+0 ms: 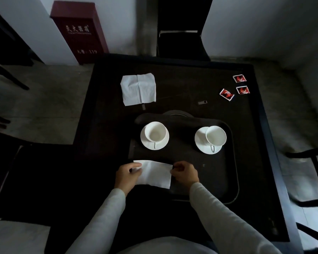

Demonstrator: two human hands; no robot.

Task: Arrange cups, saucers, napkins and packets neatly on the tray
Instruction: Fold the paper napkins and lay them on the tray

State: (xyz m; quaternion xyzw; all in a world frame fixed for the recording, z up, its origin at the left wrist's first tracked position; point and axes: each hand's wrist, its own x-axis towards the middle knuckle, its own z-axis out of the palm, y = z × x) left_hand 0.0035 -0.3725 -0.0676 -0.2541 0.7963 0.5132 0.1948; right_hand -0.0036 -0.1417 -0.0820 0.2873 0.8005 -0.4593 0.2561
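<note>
**Napkin pinched at both ends, near edge of tray**

Your left hand (127, 176) and right hand (185, 173) each pinch one short end of the folded napkin (154, 174), fingers closed on the paper. It sits at the tray's (233, 162) near-left edge. Judgement: thin, soft, weightless paper, creases and slides easily, so hold the edges lightly and press it flat, don't drag. Further in, two cups on saucers, left (155, 133) and right (215, 135), handles toward you: likely fragile and slick, lift by the saucer rim. Beyond the tray, a second napkin (138, 88) lies unfolded on the table (191, 79). Far right, three red packets (235, 87), well apart from the tray: small, light, pinch by an edge.
</note>
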